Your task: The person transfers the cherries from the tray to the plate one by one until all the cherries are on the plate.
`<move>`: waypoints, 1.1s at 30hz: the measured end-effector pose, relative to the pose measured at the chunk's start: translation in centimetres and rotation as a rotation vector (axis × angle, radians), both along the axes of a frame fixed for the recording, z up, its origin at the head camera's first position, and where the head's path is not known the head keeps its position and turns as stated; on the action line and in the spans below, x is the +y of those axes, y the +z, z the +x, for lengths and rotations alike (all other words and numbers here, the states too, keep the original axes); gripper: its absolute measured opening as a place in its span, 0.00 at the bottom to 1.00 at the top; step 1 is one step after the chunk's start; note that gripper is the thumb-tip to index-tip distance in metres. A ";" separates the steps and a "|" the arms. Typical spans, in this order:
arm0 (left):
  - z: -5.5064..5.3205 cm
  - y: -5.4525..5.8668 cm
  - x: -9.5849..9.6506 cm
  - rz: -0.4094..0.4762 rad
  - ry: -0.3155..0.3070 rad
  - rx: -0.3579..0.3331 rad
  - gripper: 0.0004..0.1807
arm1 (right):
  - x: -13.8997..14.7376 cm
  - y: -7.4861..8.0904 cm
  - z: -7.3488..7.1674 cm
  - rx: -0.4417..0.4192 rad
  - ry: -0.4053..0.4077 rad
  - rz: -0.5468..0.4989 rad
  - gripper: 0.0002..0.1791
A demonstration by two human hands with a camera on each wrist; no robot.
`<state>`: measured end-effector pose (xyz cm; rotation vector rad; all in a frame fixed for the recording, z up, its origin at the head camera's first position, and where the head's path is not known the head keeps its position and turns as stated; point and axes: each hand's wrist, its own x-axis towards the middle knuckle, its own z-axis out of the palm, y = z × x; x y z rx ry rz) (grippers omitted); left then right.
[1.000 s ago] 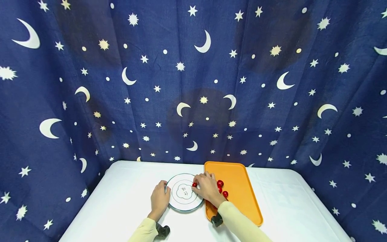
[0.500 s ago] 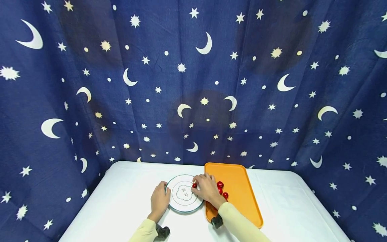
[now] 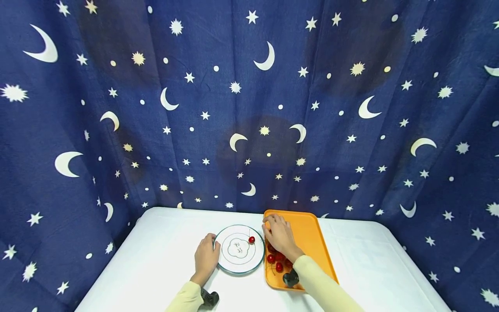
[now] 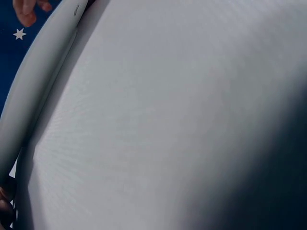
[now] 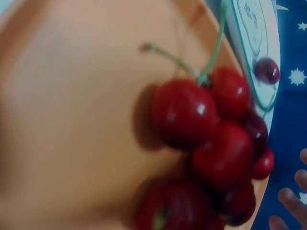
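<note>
A round white plate with green line markings and a dark green rim lies on the table. My left hand holds its left edge, thumb at the rim. In the left wrist view the plate shows from the side. One red cherry with a stem sits on the plate's right part. My right hand is over the left side of the orange tray, fingers loosely spread with nothing between them. Several cherries lie in the tray below it; the right wrist view shows them clustered, some with green stems.
The white-covered table extends on both sides of the plate and tray. A dark blue curtain with moons and stars hangs behind and along the sides. Dark wrist devices are worn on both wrists.
My right hand has let go of the cherry, leaving it on the plate, and moved right over the tray. More cherries show in the tray. My left hand stays at the plate.
</note>
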<state>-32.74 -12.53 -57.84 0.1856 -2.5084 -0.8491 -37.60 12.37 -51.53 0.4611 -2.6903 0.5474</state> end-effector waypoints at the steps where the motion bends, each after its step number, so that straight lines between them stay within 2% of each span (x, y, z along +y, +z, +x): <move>1: 0.0 0.0 0.0 0.003 -0.001 -0.006 0.12 | 0.3 0.0 -0.1 -0.007 -0.008 -0.005 0.13; 7: 0.0 -0.3 -0.1 -0.002 0.006 0.002 0.11 | 2.2 -0.1 0.2 -0.042 -0.046 0.001 0.11; 12: 0.1 -0.4 -0.2 -0.003 0.004 0.011 0.11 | 3.4 0.0 0.4 -0.040 -0.086 0.028 0.11; 22: 0.0 -0.1 0.0 -0.009 0.005 -0.009 0.11 | 4.2 -0.5 0.5 -0.060 -0.120 0.063 0.11; 30: 0.0 -0.2 -0.1 -0.007 0.002 -0.015 0.12 | 4.0 -0.8 0.5 -0.151 -0.134 0.026 0.12; 33: 0.0 -0.1 -0.1 -0.003 0.001 0.007 0.11 | 4.0 -0.8 0.5 -0.176 -0.129 0.007 0.12</move>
